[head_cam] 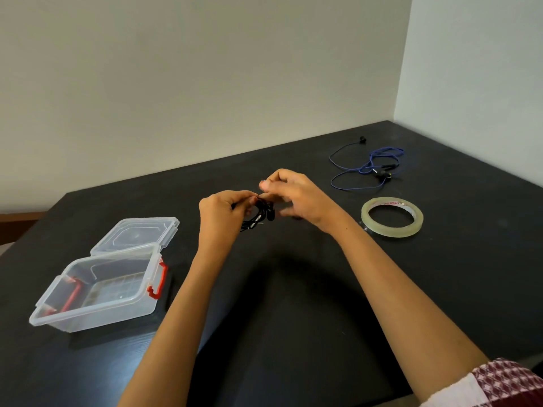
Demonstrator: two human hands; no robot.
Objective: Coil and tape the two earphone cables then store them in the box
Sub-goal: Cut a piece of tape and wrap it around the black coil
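Observation:
A coiled black earphone cable (260, 215) is held just above the middle of the black table (293, 289). My left hand (220, 212) pinches the coil from its left side. My right hand (293, 192) grips it from the right, fingertips pressed at the top of the coil. A blue earphone cable (368, 167) lies loose and uncoiled at the far right. A roll of clear tape (392, 217) lies flat to the right of my right hand. The clear plastic box (100, 289) with red latches stands open at the left.
The box's clear lid (135, 235) lies flat on the table just behind the box. Walls close off the table's far side and right side, meeting at a corner in the back right. The near table edge runs below my forearms.

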